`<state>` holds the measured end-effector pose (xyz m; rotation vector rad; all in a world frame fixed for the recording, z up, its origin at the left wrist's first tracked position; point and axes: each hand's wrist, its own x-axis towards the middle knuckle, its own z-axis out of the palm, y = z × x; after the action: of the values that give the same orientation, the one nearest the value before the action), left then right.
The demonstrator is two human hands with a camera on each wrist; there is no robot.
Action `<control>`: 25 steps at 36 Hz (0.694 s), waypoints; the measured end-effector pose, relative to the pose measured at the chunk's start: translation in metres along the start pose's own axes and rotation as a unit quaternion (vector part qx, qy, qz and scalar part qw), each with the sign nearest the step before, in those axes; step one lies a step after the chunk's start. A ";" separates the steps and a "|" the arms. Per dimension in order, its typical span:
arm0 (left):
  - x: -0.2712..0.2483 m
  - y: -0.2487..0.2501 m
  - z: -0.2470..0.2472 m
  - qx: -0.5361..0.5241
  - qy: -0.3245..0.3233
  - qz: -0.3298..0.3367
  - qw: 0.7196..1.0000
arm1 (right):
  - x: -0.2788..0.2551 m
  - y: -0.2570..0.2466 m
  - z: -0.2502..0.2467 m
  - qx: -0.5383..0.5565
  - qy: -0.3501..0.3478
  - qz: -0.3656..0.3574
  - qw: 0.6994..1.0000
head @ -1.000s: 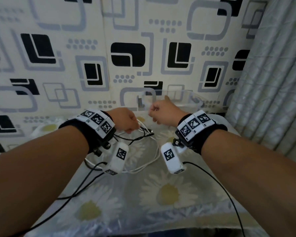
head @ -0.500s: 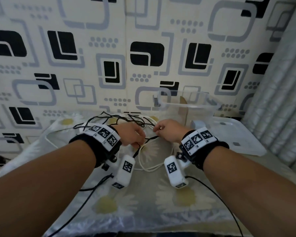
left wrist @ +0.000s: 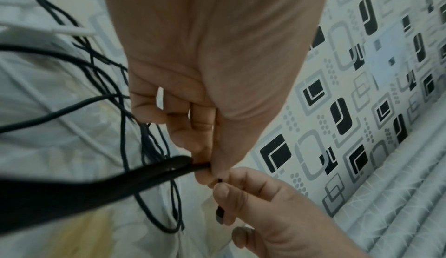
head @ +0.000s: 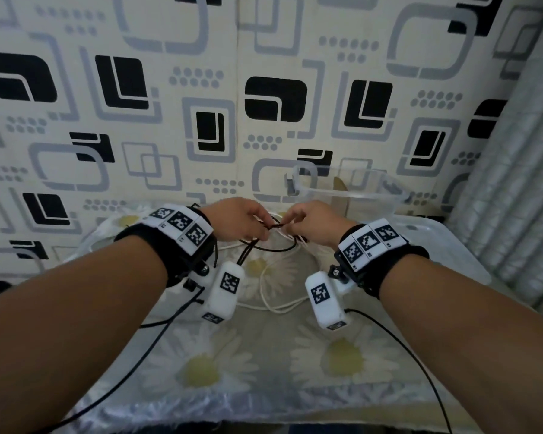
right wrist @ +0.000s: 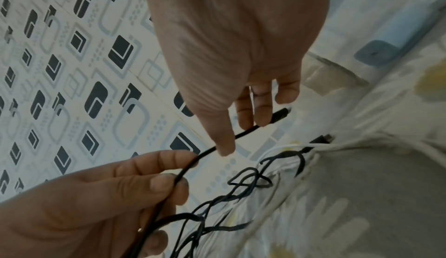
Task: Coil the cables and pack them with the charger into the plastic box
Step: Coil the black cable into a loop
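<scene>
A thin black cable (head: 273, 247) lies in tangled loops on the flowered cloth, with a white cable (head: 273, 296) looped under and in front of it. My left hand (head: 259, 234) pinches a black strand between thumb and forefinger (left wrist: 205, 163). My right hand (head: 290, 222) meets it and holds the same cable's plug end (right wrist: 280, 117) with thumb and fingers. In the right wrist view more black loops (right wrist: 243, 182) trail over the cloth. The clear plastic box (head: 351, 193) stands open behind my right hand. I cannot pick out the charger for certain.
The box's translucent lid (head: 445, 245) lies flat at the right by the curtain (head: 514, 183). The patterned wall (head: 201, 104) stands close behind the table. Black leads from my wrist cameras (head: 405, 346) run back over the near edge.
My hands have come down from in front of the wall to the table and closed together. They now hold one black cable strand between them.
</scene>
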<state>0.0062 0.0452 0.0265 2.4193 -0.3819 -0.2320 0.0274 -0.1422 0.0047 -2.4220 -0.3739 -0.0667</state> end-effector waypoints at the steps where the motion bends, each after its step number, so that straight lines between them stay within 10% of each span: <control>1: -0.001 0.000 -0.004 -0.005 0.001 0.001 1.000 | 0.001 -0.002 -0.002 0.005 0.013 -0.005 1.000; 11: -0.008 -0.006 -0.025 -0.032 0.046 -0.020 0.998 | 0.003 -0.013 -0.026 -0.020 0.100 -0.037 0.994; 25: -0.033 -0.017 -0.035 0.020 -0.065 -0.090 0.994 | 0.008 -0.017 -0.041 0.051 0.198 -0.010 0.979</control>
<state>-0.0121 0.0891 0.0444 2.4861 -0.2267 -0.4664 0.0323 -0.1539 0.0475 -2.2356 -0.2114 -0.5175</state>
